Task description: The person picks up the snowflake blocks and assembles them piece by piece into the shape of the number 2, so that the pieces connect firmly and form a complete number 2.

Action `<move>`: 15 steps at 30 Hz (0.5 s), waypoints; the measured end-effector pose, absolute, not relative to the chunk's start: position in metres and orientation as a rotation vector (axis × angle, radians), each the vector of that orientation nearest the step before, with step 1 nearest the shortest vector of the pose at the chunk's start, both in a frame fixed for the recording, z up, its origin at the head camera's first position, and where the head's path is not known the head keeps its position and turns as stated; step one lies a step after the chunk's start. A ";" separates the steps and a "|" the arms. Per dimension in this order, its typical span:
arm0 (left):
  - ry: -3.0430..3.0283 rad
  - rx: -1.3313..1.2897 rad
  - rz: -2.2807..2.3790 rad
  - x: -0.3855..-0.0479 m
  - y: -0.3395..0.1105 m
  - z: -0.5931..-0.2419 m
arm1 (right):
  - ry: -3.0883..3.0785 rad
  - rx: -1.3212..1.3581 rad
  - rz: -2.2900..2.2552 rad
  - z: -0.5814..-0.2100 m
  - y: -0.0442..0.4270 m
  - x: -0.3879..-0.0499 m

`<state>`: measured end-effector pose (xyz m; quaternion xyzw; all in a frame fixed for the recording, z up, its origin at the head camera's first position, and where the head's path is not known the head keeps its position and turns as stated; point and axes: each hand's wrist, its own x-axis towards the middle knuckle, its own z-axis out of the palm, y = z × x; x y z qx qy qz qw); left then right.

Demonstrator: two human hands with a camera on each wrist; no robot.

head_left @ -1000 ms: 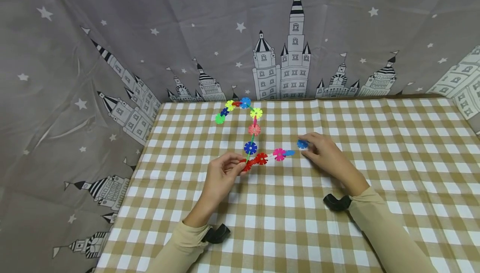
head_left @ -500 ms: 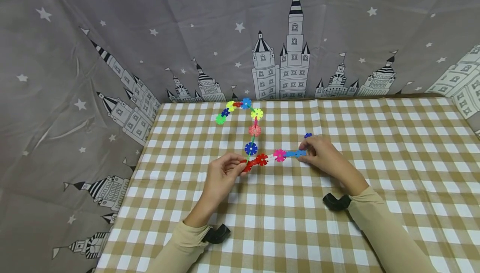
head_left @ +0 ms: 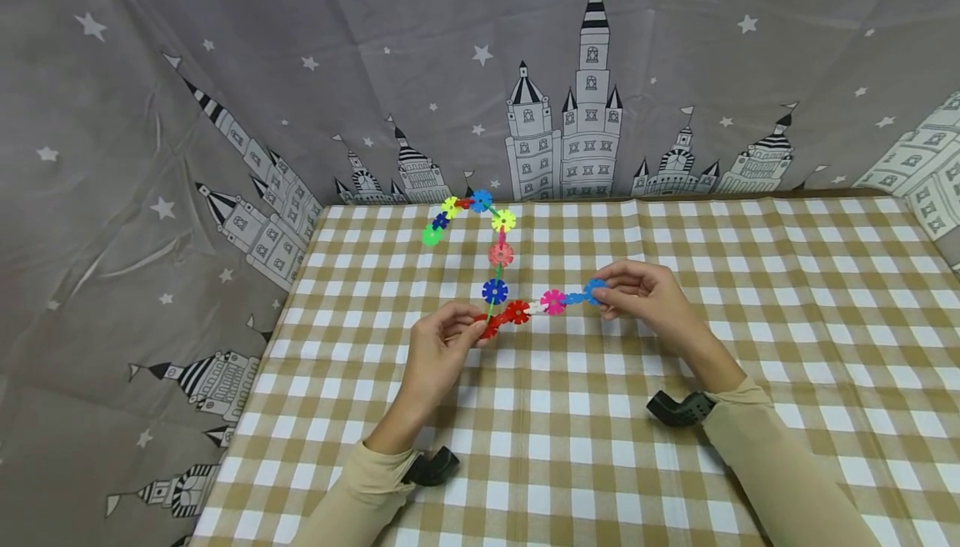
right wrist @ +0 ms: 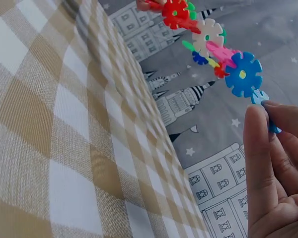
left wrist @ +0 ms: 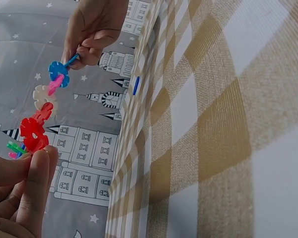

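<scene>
A chain of colourful notched plastic discs, slotted together, is held up above the table and bends sharply at a red disc. My left hand pinches that red disc between thumb and fingers. From there one arm of the chain goes away to a green disc; the other runs right through a red, a white and a pink disc to blue ones. The end blue disc is pinched by my right hand. In the right wrist view, a blue disc sits just beyond the fingertips.
A brown-and-white checked cloth covers the table. One loose dark blue disc lies on it in the left wrist view. Behind and at the left hangs a grey curtain printed with castles and stars.
My right hand brought a blue disc left to the chain's end, and the two are now joined. The chain has since shifted slightly left; the right hand has turned, still pinching the disc.
</scene>
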<state>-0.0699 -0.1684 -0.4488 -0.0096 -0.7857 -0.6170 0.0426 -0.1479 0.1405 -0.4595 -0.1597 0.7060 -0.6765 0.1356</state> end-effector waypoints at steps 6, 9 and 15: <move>-2.394 -0.021 -1.903 -0.070 -0.168 -0.447 | 2.077 -0.478 -1.949 -0.461 0.139 -0.148; -2.393 -0.025 -1.909 -0.070 -0.168 -0.447 | 2.098 -0.492 -1.940 -0.461 0.139 -0.147; -2.423 -0.031 -1.937 -0.070 -0.166 -0.449 | 2.115 -0.486 -1.885 -0.460 0.141 -0.147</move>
